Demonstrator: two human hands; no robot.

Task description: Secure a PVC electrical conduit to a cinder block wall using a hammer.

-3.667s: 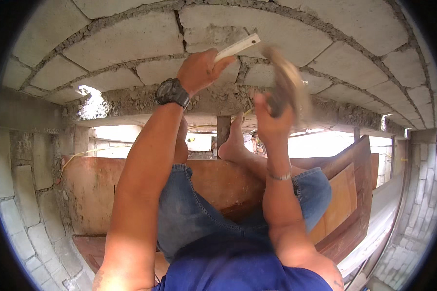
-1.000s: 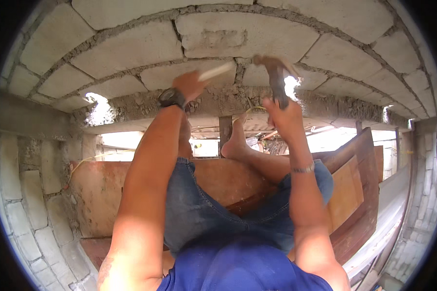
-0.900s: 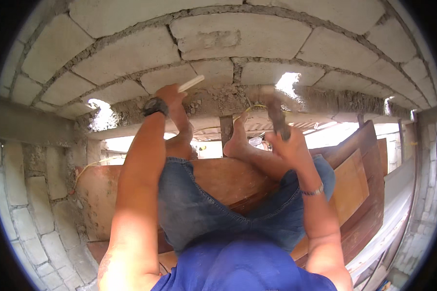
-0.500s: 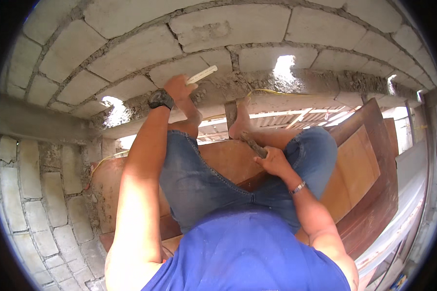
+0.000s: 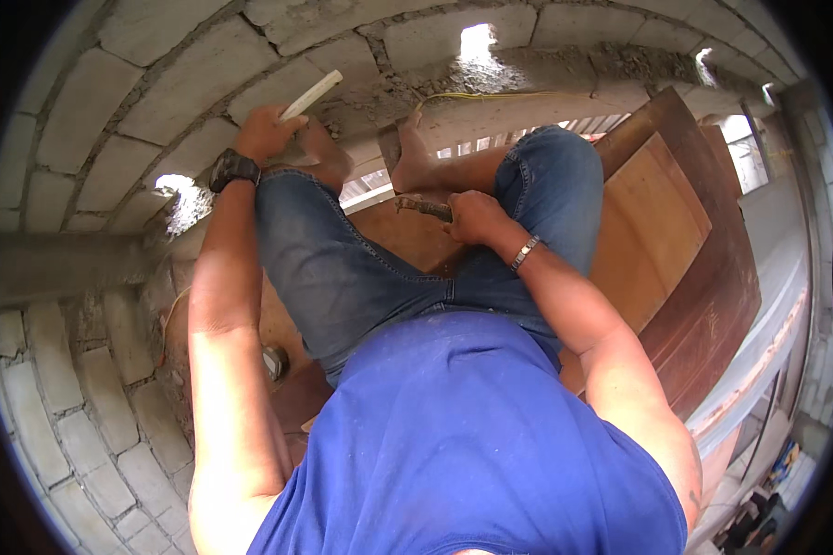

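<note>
My left hand (image 5: 265, 132), with a dark watch (image 5: 235, 170) on the wrist, is closed around one end of a pale narrow strip (image 5: 315, 92). The strip points up and right in front of the block wall (image 5: 190, 79), next to my left foot. My right hand (image 5: 479, 219), a metal band on its wrist, grips a short, rough grey-brown bar (image 5: 426, 209). The bar sticks out to the left between my bent knees; its far end is too unclear to name its kind. My feet are bare near the ledge at the wall's base.
Wooden boards (image 5: 657, 222) lie beneath me and to the right. A thin yellow cord (image 5: 491, 94) runs along the ledge. Bright holes (image 5: 477, 46) pierce the wall. Behind my left forearm lies a small round object (image 5: 274, 363). Gaps open below the ledge.
The view has shifted, so the wall and my legs appear higher and further left. The bar in my right hand has turned to point more leftward. Both hands keep their hold.
</note>
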